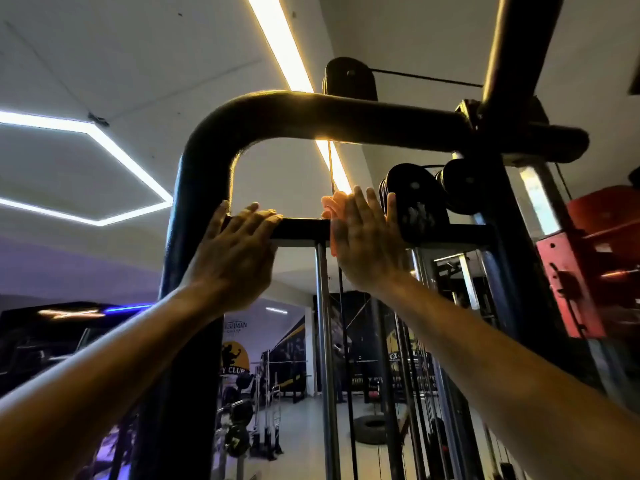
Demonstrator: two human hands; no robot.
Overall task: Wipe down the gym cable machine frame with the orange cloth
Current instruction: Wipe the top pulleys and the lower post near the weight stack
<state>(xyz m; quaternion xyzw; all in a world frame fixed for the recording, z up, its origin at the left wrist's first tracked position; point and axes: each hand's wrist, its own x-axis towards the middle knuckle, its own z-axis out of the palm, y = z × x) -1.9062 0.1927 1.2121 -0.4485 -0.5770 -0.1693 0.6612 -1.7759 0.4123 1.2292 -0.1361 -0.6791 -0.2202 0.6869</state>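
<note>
My left hand [239, 251] rests with straight fingers on the frame's crossbar [301, 227]; my right hand [363, 237], fingers extended, presses the orange cloth [330, 204] against it. Recommend firm, overlapping strokes along the crossbar.

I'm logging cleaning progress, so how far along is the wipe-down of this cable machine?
Done: nothing tells. In hand: right hand presses the orange cloth against the crossbar by the pulley; left hand rests on it. Left: curved top tube, upright.
</note>
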